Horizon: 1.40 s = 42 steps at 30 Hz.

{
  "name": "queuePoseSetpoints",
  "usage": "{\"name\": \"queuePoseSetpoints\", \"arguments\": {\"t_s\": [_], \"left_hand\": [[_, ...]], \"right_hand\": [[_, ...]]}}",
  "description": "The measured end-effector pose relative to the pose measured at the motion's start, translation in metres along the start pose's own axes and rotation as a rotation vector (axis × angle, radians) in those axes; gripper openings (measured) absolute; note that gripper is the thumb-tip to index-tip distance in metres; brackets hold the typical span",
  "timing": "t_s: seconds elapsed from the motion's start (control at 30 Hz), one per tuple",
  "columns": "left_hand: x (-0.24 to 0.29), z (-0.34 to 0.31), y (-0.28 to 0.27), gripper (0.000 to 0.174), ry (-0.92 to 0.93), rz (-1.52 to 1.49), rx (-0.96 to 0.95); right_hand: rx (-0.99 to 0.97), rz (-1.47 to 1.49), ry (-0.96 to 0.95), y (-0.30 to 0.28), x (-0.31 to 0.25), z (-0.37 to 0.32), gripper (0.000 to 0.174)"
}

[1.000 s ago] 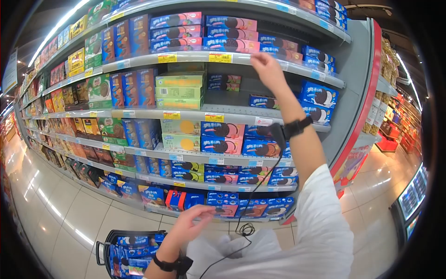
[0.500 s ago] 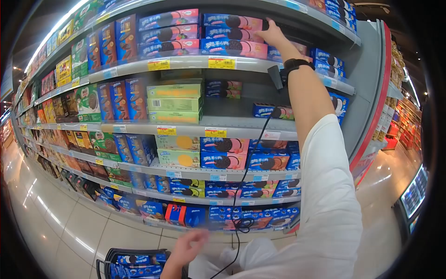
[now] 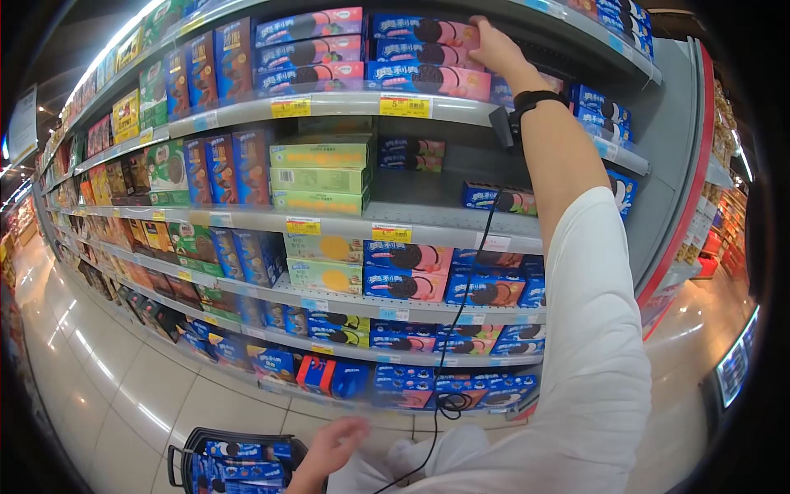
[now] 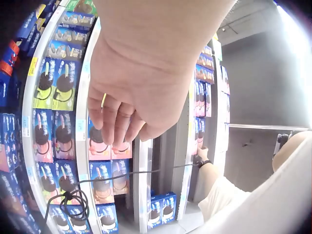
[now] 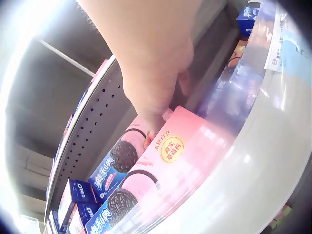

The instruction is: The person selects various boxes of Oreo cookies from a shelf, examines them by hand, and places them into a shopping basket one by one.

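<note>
On the upper shelf, my right hand [image 3: 502,53] grips the right end of the top pink-and-blue cookie box [image 3: 424,31] in a stack of several. The right wrist view has my hand [image 5: 156,73] at the end of a pink-and-blue box [image 5: 117,158], behind a nearer pink box [image 5: 170,156]; the fingertips are hidden there. Low in front of the body, my left hand [image 3: 333,445] holds nothing, its fingers loosely bent. That hand [image 4: 141,83] hangs large across the left wrist view, apart from the boxes behind it.
A black basket [image 3: 191,449] with several blue boxes stands at the lower left. Green boxes [image 3: 321,179] sit one shelf down. Price-tagged shelf edges [image 3: 329,105] run across. A black cable [image 3: 461,317] hangs in front of the shelves.
My right hand has risen from the shelf edge to the right end of the upper stack and taken hold there. My left hand has moved lower, beside the legs.
</note>
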<state>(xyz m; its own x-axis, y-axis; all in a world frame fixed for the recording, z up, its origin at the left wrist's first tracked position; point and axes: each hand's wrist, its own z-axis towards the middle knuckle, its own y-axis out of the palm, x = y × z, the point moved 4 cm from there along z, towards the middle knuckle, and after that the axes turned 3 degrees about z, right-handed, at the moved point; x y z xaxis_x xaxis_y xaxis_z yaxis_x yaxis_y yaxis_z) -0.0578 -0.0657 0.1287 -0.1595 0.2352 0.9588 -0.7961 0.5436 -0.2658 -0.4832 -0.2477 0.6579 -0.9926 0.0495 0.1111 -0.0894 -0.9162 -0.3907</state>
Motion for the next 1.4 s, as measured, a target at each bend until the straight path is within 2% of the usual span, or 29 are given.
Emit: {"name": "queuePoseSetpoints", "arguments": {"t_s": [0.03,0.23,0.37,0.43,0.47,0.53,0.63,0.77,0.87,0.97,1.07,1.17,1.2,1.27,1.33,1.4], "left_hand": [[0.0,0.0,0.002,0.021,-0.006,-0.001,-0.013],[0.002,-0.001,0.013,0.024,-0.031,0.036,-0.015],[-0.003,-0.002,0.015,0.026,-0.008,0.029,-0.027],[-0.004,-0.004,0.016,0.027,-0.011,0.034,-0.021],[-0.003,-0.005,0.016,0.028,-0.02,0.032,-0.023],[0.0,-0.007,0.015,0.028,-0.019,0.028,-0.019],[0.002,-0.01,0.017,0.028,-0.01,-0.042,-0.03],[0.009,-0.012,0.016,0.022,-0.029,-0.165,-0.014],[0.016,-0.011,0.014,0.023,-0.032,-0.123,-0.033],[0.009,-0.009,0.015,0.023,-0.045,-0.145,-0.018],[0.008,-0.009,0.015,0.023,-0.035,-0.113,-0.037],[-0.005,-0.011,0.013,0.028,-0.046,0.045,-0.027],[-0.013,-0.011,0.013,0.028,-0.053,0.033,-0.03],[-0.021,-0.013,0.017,0.029,-0.004,-0.078,-0.045],[-0.022,-0.02,0.019,0.03,-0.12,-0.058,-0.056],[-0.003,-0.024,0.019,0.03,0.012,0.088,-0.015]], "right_hand": [[0.002,-0.042,-0.056,-0.001,-0.003,-0.002,0.071],[-0.02,-0.296,-0.098,-0.009,-0.014,0.004,0.069],[0.049,-0.223,-0.102,-0.01,-0.014,0.01,0.068],[-0.235,-0.025,0.033,-0.001,-0.007,0.014,0.067],[-0.23,-0.023,0.03,0.0,-0.009,0.013,0.067],[-0.081,-0.028,0.01,-0.004,-0.015,0.004,0.069],[-0.016,-0.17,0.017,-0.014,-0.033,0.0,0.07],[-0.048,-0.226,-0.003,-0.008,-0.031,0.007,0.068],[0.048,-0.155,-0.09,-0.002,-0.029,0.01,0.063],[-0.067,-0.11,-0.024,-0.013,-0.034,0.001,0.058],[-0.007,-0.189,-0.071,-0.029,-0.041,-0.015,0.058],[0.245,-0.166,-0.294,-0.049,-0.038,-0.03,0.062],[0.234,-0.167,-0.3,-0.054,-0.037,-0.036,0.062],[0.335,-0.248,-0.379,-0.074,-0.046,-0.056,0.061],[0.322,-0.259,-0.379,-0.089,-0.061,-0.095,0.057],[0.388,-0.209,-0.408,-0.107,-0.084,-0.148,0.056]]}}
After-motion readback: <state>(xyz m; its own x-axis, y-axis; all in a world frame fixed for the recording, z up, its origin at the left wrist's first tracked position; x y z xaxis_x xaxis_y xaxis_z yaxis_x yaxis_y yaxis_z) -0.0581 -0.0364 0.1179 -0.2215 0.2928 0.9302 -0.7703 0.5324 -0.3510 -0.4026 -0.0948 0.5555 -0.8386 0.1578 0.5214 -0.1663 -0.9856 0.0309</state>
